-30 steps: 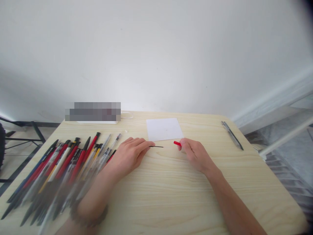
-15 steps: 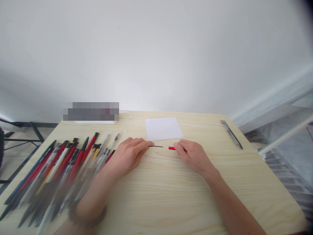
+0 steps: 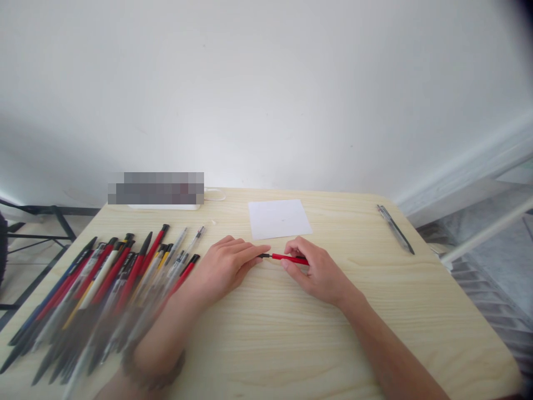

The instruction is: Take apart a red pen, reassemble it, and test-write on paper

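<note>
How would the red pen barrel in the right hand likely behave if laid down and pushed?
The red pen barrel looks slim and tubular, so it would probably roll if nudged on the table. It runs straight where it shows in the right hand, which suggests a stiff body. Its thinness hints at a light weight.

the left forearm (image 3: 166, 322) and right forearm (image 3: 385, 341) slanted inward, the left hand (image 3: 227, 265) palm down with fingers close together and pinched at the tips, while the right hand (image 3: 320, 271) curled loosely, its thumb and forefinger bent towards each other.
</note>
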A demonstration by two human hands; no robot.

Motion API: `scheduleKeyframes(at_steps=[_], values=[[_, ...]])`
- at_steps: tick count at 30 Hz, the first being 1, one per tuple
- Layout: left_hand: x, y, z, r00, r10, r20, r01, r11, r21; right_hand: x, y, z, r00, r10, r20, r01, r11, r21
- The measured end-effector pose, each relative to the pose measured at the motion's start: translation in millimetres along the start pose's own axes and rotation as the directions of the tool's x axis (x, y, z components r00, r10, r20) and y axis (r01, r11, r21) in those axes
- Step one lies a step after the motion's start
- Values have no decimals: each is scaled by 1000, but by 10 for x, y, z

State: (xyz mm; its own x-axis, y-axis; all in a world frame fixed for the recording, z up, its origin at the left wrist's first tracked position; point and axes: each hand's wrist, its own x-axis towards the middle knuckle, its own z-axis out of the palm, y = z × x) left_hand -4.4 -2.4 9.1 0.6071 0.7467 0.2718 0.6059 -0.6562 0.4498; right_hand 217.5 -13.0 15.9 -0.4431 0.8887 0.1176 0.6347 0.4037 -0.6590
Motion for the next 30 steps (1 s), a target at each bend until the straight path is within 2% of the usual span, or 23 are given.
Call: scheduleKeyframes(at_steps=[7,14,27,30], values=[[-12,-4,-2,998,50,-36,-50,999,-13,-6,49,4,991,-134,-10,134,988,74],[-1,34,-4,995,71,-68,-72,997,-12,-7,98,25,982,-175,-64,182,973,138],[-6,11,23,991,112,-67,-110,993,32,10,29,94,985,-151,-85,158,985,76],[6,11,35,989,134,-67,-130,990,55,14,-19,108,994,-92,-55,97,992,82]])
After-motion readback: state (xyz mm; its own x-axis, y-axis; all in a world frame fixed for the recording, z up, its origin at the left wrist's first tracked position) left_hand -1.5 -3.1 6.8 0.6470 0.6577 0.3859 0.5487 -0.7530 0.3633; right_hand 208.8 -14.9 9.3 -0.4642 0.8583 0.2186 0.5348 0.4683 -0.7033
